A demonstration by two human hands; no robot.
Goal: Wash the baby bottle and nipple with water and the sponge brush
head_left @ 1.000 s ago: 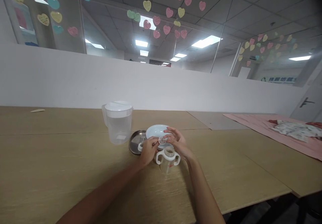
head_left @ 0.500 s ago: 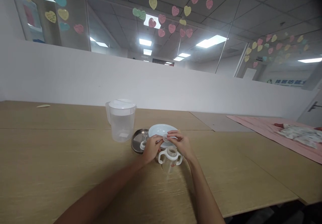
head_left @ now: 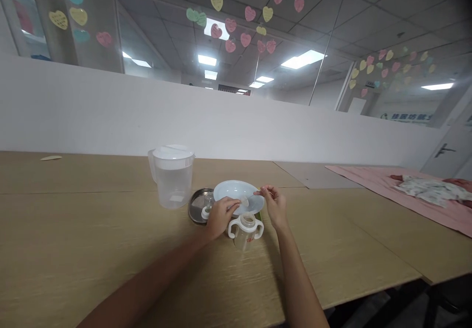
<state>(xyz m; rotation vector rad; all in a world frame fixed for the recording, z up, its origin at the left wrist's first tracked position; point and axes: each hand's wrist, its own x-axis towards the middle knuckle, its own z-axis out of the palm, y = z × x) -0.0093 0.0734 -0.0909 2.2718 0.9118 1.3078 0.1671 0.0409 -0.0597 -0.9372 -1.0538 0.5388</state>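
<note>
My left hand (head_left: 222, 216) pinches a small translucent white bottle part (head_left: 244, 202) over the bowl. Its exact kind is too small to tell. To its right, my right hand (head_left: 275, 205) has its fingertips closed on a thin stick-like thing (head_left: 252, 195), which runs toward that part. Just below the hands, a clear baby bottle (head_left: 246, 230) stands upright on the table, its top open, with a white collar and two white handles. Behind it is a white bowl (head_left: 223, 187). Left of the bowl, a round metal tray (head_left: 195, 203) carries a clear piece with a white ring (head_left: 205, 213).
A translucent lidded pitcher (head_left: 174, 180) stands behind the tray, partly filled. Something green (head_left: 259, 216) peeks out beneath the bowl. A pink cloth (head_left: 363, 178) with a patterned garment (head_left: 424, 190) lies at the right. A white wall with windows runs along the back of the table.
My right hand has moved right, away from my left, and the thin stick-like thing now shows between them. My left hand stays over the bowl. The whole view has shifted slightly.
</note>
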